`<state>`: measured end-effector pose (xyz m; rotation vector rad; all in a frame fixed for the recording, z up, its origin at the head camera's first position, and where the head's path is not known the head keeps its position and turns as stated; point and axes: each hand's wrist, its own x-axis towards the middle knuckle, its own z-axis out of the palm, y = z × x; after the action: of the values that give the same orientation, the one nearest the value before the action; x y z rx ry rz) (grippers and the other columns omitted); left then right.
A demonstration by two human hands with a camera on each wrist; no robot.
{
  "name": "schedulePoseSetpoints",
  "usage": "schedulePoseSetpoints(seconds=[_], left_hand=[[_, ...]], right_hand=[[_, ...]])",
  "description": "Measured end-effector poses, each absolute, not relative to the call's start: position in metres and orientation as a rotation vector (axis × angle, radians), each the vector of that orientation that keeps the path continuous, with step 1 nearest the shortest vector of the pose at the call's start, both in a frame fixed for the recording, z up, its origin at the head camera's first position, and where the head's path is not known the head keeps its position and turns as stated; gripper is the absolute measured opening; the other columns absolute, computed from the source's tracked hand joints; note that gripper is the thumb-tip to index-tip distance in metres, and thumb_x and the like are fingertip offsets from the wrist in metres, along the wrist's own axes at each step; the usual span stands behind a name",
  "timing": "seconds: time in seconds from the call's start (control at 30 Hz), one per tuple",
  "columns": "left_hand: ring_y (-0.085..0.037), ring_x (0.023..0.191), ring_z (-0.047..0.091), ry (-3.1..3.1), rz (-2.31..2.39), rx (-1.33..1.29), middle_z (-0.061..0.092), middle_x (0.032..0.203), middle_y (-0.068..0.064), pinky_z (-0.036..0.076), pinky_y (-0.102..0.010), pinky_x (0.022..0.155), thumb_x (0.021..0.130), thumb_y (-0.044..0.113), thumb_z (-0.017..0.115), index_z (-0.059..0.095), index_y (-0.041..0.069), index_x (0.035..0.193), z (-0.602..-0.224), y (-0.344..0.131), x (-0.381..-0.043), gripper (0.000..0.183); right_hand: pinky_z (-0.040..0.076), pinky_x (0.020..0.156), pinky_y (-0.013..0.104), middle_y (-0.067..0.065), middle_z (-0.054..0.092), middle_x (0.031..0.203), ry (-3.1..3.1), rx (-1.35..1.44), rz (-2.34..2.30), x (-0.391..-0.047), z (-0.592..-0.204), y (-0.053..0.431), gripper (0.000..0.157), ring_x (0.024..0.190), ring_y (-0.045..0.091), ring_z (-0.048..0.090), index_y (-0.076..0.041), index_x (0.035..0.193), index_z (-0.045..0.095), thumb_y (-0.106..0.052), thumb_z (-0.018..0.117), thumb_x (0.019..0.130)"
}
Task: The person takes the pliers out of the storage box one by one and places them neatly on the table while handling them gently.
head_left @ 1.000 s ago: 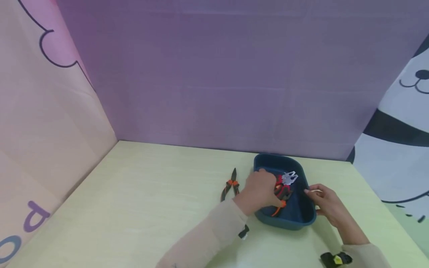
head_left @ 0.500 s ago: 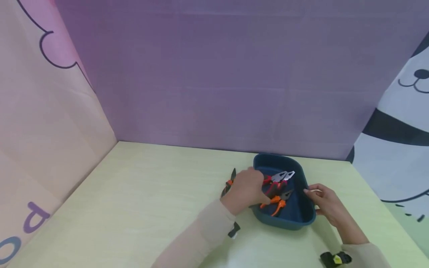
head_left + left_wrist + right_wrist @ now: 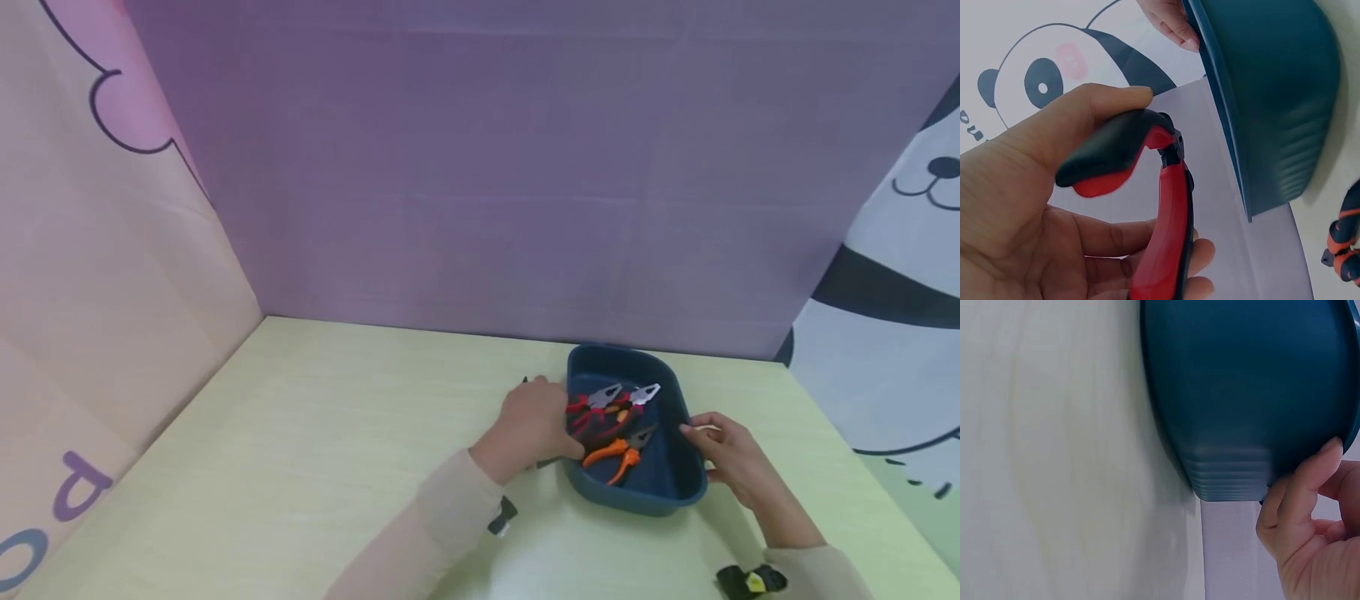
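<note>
My left hand (image 3: 528, 421) is at the left rim of a dark blue bin (image 3: 686, 492). It grips combination pliers (image 3: 1172, 212) with red and black handles; their metal head lies over the bin in the head view. A second pair of red-handled pliers (image 3: 647, 393) and orange-handled pliers (image 3: 630, 454) lie inside. On the right, my right hand (image 3: 723, 450) pinches the bin's rim, its fingers (image 3: 1300, 497) against the outer wall in the right wrist view. Orange-and-black pliers (image 3: 1344, 240) lie on the table left of the bin, mostly hidden behind my left hand in the head view.
The pale table (image 3: 337, 433) stretches out to the left of the bin. A purple backdrop (image 3: 480, 183) rises just behind the bin, with printed panels (image 3: 885, 350) along both sides. A dark strapped device (image 3: 750, 581) sits at the right wrist.
My left hand has drawn leftward from inside the bin to its left rim, and the combination pliers have slid left with it. The orange-handled pliers have come into view. My right hand stays put.
</note>
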<state>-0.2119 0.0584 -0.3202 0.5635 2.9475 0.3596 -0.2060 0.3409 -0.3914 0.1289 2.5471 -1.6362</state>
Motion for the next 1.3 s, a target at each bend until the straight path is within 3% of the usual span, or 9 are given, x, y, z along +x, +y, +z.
schedulePoseSetpoints(seconds=[0.23, 0.9, 1.3], left_hand=[[-0.015, 0.077, 0.048, 2.928, 0.453, 0.503, 0.054, 0.083, 0.000, 0.042, -0.026, 0.064, 0.067, 0.045, 0.082, 0.064, 0.009, 0.095, -0.322, 0.043, -0.216, 0.049], [-0.016, 0.070, 0.047, 2.946, 0.522, 0.409, 0.052, 0.074, -0.002, 0.038, -0.026, 0.057, 0.069, 0.040, 0.082, 0.056, 0.011, 0.069, -0.328, 0.014, -0.225, 0.039], [-0.018, 0.069, 0.049, 2.929, 0.521, 0.323, 0.051, 0.075, -0.004, 0.038, -0.027, 0.056, 0.069, 0.041, 0.081, 0.056, 0.008, 0.077, -0.335, 0.004, -0.231, 0.042]], right_hand=[[0.053, 0.056, 0.034, -0.007, 0.061, 0.076, 2.551, 0.133, -1.630, -0.206, -0.391, 0.340, 0.024, 0.066, 0.009, 0.059, 0.001, 0.107, 0.046, -0.020, 0.053, 0.097], [0.053, 0.056, 0.034, -0.005, 0.059, 0.074, 2.573, 0.137, -1.598, -0.206, -0.390, 0.339, 0.030, 0.066, 0.008, 0.057, 0.005, 0.110, 0.044, -0.020, 0.053, 0.097], [0.053, 0.056, 0.033, -0.005, 0.058, 0.073, 2.565, 0.149, -1.603, -0.207, -0.392, 0.340, 0.032, 0.065, 0.008, 0.056, 0.005, 0.111, 0.043, -0.022, 0.053, 0.097]])
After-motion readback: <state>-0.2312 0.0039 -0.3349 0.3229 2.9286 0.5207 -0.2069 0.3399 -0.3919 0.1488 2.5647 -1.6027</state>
